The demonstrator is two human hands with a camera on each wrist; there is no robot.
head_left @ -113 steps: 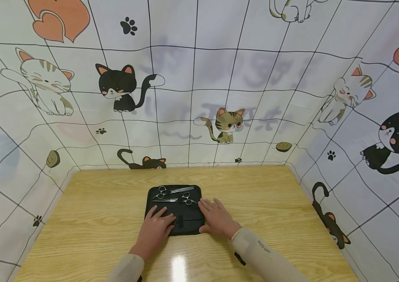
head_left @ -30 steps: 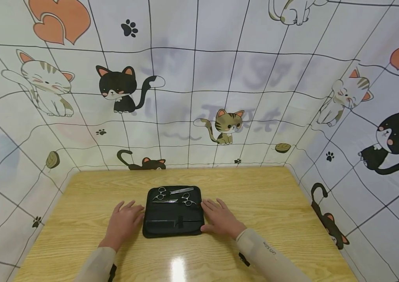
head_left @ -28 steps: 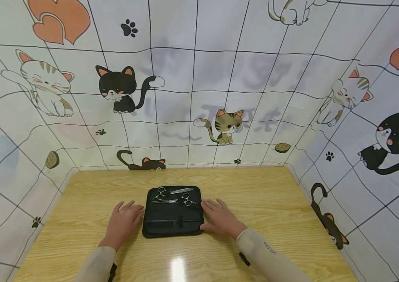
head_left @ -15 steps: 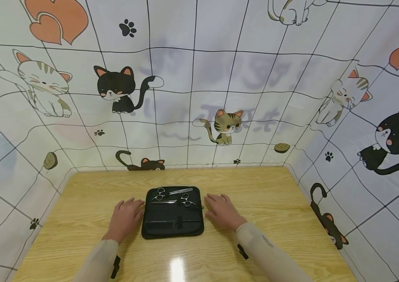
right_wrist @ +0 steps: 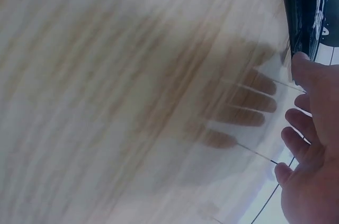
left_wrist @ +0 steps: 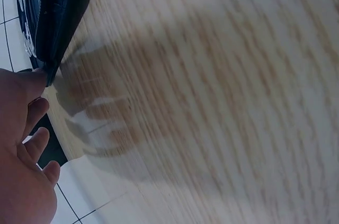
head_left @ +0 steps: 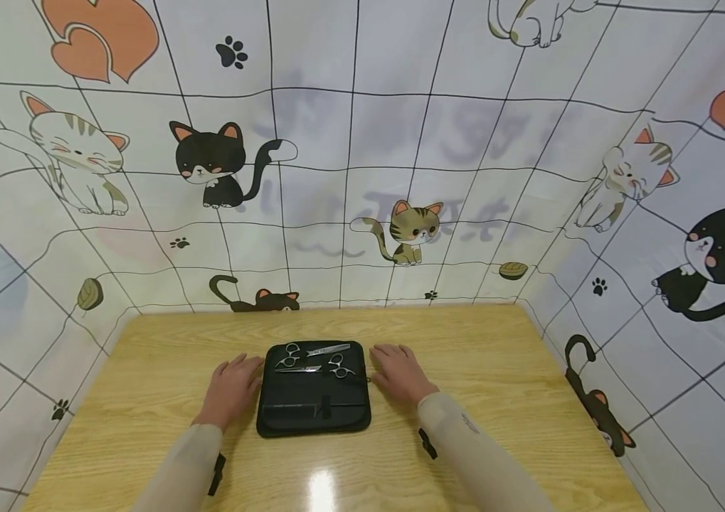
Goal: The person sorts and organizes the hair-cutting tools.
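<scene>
A black case [head_left: 298,391] lies flat and unfolded on the table in the head view. Two pairs of silver scissors lie in its upper half, one with finger rings [head_left: 292,353] to the left, the other with rings [head_left: 339,366] to the right. A dark flat strip [head_left: 292,411] sits in the lower half; its kind is unclear. My left hand [head_left: 232,387] is at the left edge, its thumb [left_wrist: 34,80] against the case in the left wrist view. Opposite it, my right hand [head_left: 400,373] has its thumb [right_wrist: 301,65] at the case's edge. Both hands have relaxed, fairly straight fingers.
The wooden table [head_left: 464,341] extends on all sides of the case. A white cloth wall [head_left: 317,249] printed with cats stands along the back edge, and similar walls flank both sides. A light glare [head_left: 321,491] shows near the front.
My left hand has come off the top of the case to its left side. The right hand has shifted slightly along the right edge, away from the front. The case has barely moved.
</scene>
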